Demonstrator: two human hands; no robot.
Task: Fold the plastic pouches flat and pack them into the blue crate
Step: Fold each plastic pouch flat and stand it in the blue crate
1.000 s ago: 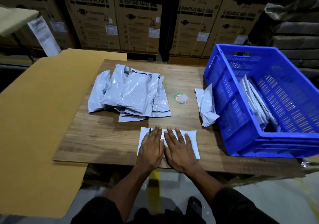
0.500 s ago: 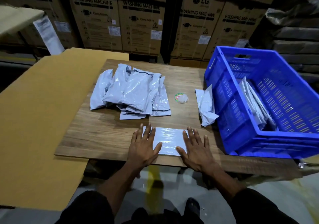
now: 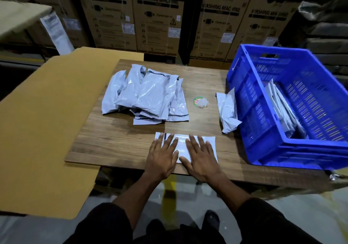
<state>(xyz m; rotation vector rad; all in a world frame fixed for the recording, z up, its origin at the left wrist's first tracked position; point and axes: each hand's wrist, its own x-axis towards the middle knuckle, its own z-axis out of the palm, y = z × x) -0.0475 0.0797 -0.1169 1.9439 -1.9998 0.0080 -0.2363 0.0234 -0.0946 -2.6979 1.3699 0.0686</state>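
Note:
A folded grey plastic pouch (image 3: 181, 142) lies flat near the front edge of the wooden table (image 3: 116, 140). My left hand (image 3: 162, 155) and my right hand (image 3: 200, 157) press on it side by side, fingers straight and spread. Behind them sits a loose pile of unfolded grey pouches (image 3: 145, 93). One crumpled pouch (image 3: 227, 110) leans against the blue crate (image 3: 250, 115) at the right. Several folded pouches (image 3: 282, 106) stand on edge inside the crate.
A round green sticker with a clear plastic scrap (image 3: 200, 102) lies mid-table. A large tan cardboard sheet (image 3: 47, 121) spreads to the left. Stacked washing-machine cartons (image 3: 158, 16) line the back. The crate overhangs the table's right front.
Half a second ago my hands were spread to the pouch's two ends; they have slid back together over its middle, as they were a second ago.

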